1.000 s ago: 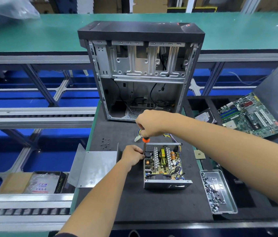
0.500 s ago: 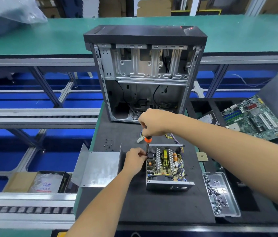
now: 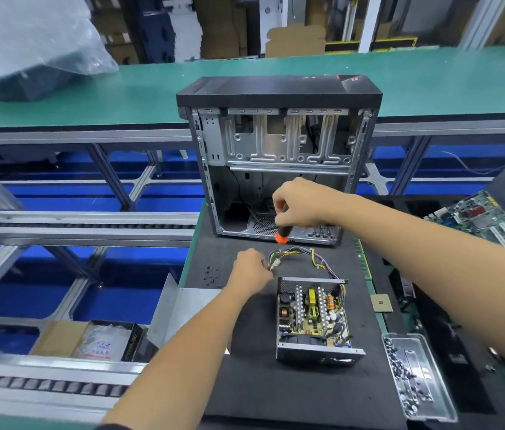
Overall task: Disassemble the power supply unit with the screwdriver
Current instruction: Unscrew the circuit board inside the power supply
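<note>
The power supply unit [image 3: 313,318] lies on the black mat with its cover off, circuit board and coils exposed. Its wire bundle [image 3: 307,256] trails up and left from the back wall. My right hand [image 3: 299,203] is closed around the screwdriver [image 3: 283,234], whose orange collar shows below the fist, lifted above and behind the unit. My left hand [image 3: 251,270] rests on the mat left of the unit's back corner, fingers curled by the white connector [image 3: 274,265]; whether it grips anything is unclear.
An empty computer case [image 3: 276,156] stands upright behind the unit. The removed metal cover [image 3: 183,305] lies to the left, loose screws [image 3: 211,274] near it. A screw tray [image 3: 415,383], a CPU chip [image 3: 381,303] and a motherboard [image 3: 487,221] lie at the right.
My right hand lifted the screwdriver up and away from the unit's back left corner. My left hand shifted off the unit's edge toward the wire connector.
</note>
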Tool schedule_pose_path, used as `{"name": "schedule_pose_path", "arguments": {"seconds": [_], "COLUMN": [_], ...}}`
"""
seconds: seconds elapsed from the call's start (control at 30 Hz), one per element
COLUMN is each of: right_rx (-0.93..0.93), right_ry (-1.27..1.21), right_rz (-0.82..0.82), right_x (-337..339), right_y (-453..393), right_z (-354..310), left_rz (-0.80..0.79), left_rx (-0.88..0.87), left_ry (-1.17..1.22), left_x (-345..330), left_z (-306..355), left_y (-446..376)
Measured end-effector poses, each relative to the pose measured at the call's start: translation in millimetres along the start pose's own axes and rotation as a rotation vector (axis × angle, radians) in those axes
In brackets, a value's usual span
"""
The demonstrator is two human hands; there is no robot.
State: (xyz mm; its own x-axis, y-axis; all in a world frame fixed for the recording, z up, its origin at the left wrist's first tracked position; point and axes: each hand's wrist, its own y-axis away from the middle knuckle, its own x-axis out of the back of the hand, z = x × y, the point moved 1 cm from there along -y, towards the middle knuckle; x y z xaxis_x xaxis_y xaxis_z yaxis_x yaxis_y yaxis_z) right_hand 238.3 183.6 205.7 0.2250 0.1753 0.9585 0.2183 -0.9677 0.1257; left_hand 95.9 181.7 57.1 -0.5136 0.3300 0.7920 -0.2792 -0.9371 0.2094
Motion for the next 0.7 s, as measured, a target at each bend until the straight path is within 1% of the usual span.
{"name": "schedule_pose_path", "arguments": {"seconds": [0.2, 0.27, 0.33, 0.47, 0.57, 0.63, 0.7], "right_rx": [-0.002, -0.005, -0.005, -0.018, -0.022, -0.022, -0.021], "right_ry": [-0.125, -0.13, -0.125, -0.127, -0.103, -0.097, -0.088], "right_rz": [0.111, 0.12, 0.119, 0.073, 0.028, 0.015, 0.003], "right_x": [9.0, 6.4, 3.1, -7.5, -17.7, -22.9, -27.3], "right_y": [-3.6, -5.0, -6.9, -9.6, -10.2, -10.3, -10.2], "right_z": [1.7, 2.5, 3.0, 3.8, 5.5, 7.0, 8.5], "left_rz": [0.086, 0.094, 0.069, -0.018, -0.08, -0.091, -0.095], "left_rx": [-0.018, 0.002, 0.029, 0.055, -0.009, -0.057, -0.066], "left_ry": [-0.007, -0.054, -0.145, -0.296, -0.357, -0.364, -0.357], "left_x": [53.0, 66.6, 73.8, 68.8, 52.3, 39.5, 28.6], "left_z": [-19.8, -34.5, -51.5, -79.2, -84.4, -82.4, -80.2], "left_y": [-18.7, -24.4, -30.3, -39.9, -44.7, -47.6, -51.2]}}
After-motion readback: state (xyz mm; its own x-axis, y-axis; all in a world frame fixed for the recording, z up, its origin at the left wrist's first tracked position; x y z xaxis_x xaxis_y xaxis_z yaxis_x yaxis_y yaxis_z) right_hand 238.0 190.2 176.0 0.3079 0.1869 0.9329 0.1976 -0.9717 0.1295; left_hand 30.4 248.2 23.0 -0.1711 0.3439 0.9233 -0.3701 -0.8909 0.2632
